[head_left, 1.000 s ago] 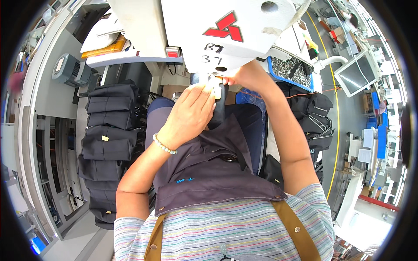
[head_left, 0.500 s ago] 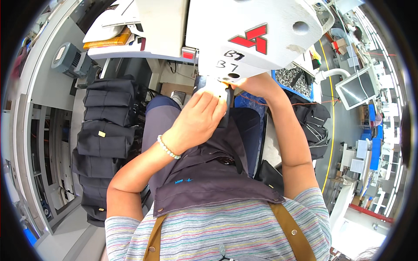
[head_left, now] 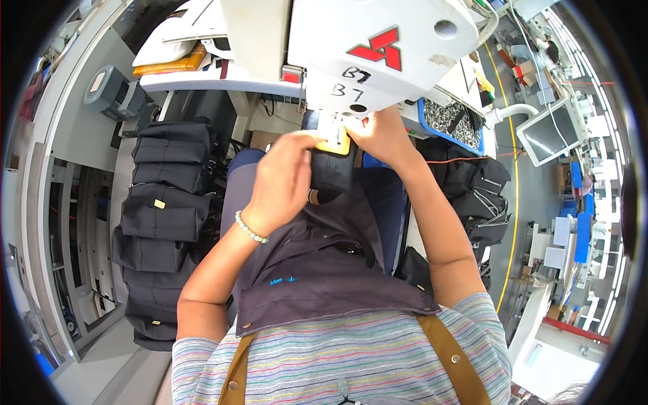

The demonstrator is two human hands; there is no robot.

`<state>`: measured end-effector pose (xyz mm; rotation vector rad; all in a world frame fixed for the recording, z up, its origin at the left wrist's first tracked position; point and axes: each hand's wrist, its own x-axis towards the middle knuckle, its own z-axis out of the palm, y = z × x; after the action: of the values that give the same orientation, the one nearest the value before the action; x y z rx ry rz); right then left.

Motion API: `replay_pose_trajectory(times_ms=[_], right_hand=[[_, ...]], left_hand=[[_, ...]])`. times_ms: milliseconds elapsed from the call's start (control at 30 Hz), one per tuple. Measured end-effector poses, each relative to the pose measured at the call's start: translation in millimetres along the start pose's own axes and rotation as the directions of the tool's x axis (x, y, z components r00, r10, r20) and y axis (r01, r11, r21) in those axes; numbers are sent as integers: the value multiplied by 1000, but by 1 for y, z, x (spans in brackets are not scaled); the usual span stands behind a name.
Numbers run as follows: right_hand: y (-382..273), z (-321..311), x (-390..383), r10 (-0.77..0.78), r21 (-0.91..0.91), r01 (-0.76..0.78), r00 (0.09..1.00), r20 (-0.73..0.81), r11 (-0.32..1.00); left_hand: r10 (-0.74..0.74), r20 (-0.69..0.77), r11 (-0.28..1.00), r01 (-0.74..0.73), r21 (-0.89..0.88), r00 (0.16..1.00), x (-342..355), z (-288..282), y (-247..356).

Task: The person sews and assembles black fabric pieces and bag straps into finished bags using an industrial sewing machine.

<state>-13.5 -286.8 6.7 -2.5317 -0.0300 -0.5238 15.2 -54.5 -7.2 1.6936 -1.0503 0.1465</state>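
A small yellow plate (head_left: 333, 144) with a dark slot and a whitish upper part lies brightly lit below the head of a white sewing machine (head_left: 405, 64). My left hand (head_left: 282, 174) has its fingers bent, their tips at the plate's left edge. From the other side my right hand (head_left: 382, 137) reaches in under the machine head. Its thumb side is at the plate's upper right, and its fingers are curled and partly hidden. Beneath the plate, a smooth black piece (head_left: 332, 174) extends toward my lap; whether it is fabric or a machine part is unclear.
Black fabric bags (head_left: 165, 209) are stacked in a column at my left. A blue tray (head_left: 453, 128) of small metal parts stands right of the machine. More black goods (head_left: 482, 185) hang below it. A grey motor (head_left: 108, 89) and a monitor (head_left: 553, 135) flank the work place.
My left hand has drawn back to the left, uncovering the yellow plate and the black piece. My right hand has shifted slightly left. The view has tilted a little.
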Motion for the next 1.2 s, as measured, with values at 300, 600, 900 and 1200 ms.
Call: replay_pose_trajectory(times_ms=[300, 600, 900, 1200], right_hand=[[0, 1, -15, 107, 89, -111, 993, 55, 990], [-5, -1, -15, 86, 62, -88, 996, 38, 994], [-8, -4, -17, 78, 82, -80, 997, 18, 993], [-6, 2, -17, 47, 104, -36, 993, -107, 994]], left_hand=[[50, 75, 994, -57, 95, 996, 7, 7, 5], [252, 158, 891, -293, 348, 955, 13, 20, 9], [186, 170, 929, -229, 291, 968, 13, 18, 10], [186, 195, 929, -237, 284, 963, 12, 14, 11]])
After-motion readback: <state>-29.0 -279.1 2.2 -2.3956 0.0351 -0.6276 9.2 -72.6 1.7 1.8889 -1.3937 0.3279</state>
